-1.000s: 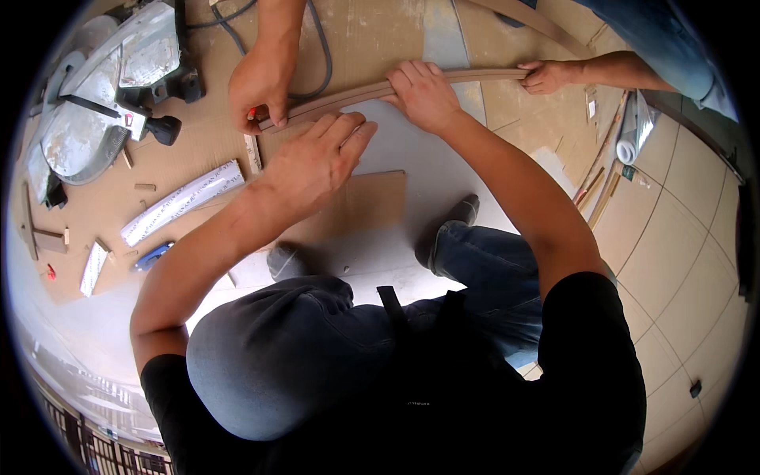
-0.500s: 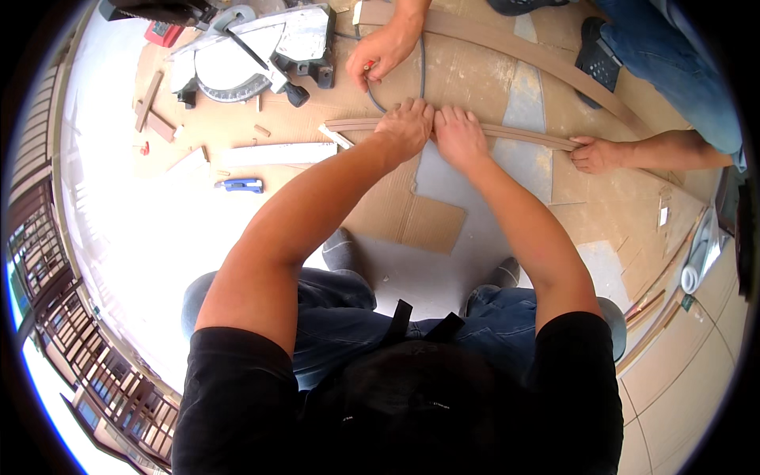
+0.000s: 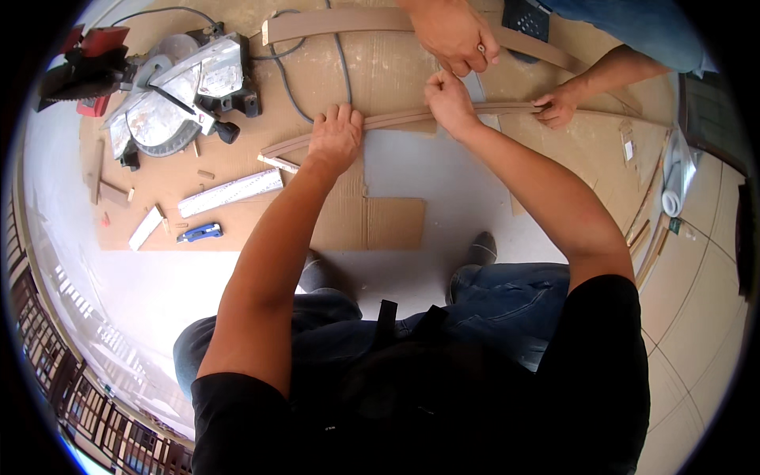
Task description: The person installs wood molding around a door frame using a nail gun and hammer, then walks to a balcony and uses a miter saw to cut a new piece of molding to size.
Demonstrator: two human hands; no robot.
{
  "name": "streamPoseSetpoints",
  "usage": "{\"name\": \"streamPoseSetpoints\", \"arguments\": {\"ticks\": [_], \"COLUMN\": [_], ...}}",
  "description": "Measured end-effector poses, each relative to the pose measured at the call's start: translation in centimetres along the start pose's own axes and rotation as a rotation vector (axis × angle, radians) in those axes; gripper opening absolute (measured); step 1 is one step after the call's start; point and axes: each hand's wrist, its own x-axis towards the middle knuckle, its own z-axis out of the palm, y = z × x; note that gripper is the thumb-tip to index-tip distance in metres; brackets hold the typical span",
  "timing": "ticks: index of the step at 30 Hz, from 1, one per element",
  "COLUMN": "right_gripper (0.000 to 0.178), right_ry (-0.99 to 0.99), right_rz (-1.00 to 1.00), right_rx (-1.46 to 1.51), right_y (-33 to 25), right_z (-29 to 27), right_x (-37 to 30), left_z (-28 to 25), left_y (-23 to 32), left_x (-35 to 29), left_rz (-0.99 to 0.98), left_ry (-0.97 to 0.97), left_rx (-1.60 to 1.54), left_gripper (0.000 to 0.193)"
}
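A long, thin brown trim strip with grooves along it lies crosswise on the cardboard. My left hand grips it near its left end, fingers over the far edge. My right hand is closed in a pinch just above the strip's middle; what sits in the fingers is hidden. Close beyond it, a co-worker's hand is also pinched, with a small metallic tip showing. The co-worker's other hand holds the strip farther right.
A mitre saw stands at the far left, its grey cable looping across the cardboard. Nearer lie a blue utility knife and a white offcut. A wider brown board runs along the far side.
My hands were side by side on the strip; the left has slid toward its left end, and the right has lifted toward the co-worker's hand. That hand has come rightward to meet it.
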Motion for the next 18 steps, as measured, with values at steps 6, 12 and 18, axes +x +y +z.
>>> {"name": "streamPoseSetpoints", "arguments": {"ticks": [6,12,18], "right_gripper": [0.027,0.036,0.056], "right_ry": [0.012,0.104,0.14], "right_rz": [0.317,0.241,-0.07], "right_rx": [0.258,0.398,0.51], "right_y": [1.7,8.2,10.4], "right_z": [-12.9,-20.3,-21.5], "right_x": [-1.7,-1.7,-1.7], "left_z": [0.1,0.4,0.8], "left_y": [-0.1,0.0,-0.3], "left_x": [-0.2,0.0,-0.1], "left_rz": [-0.03,-0.046,-0.032], "left_ry": [0.015,-0.068,0.032], "left_rx": [-0.007,0.001,0.017], "left_gripper": [0.017,0.029,0.022]}}
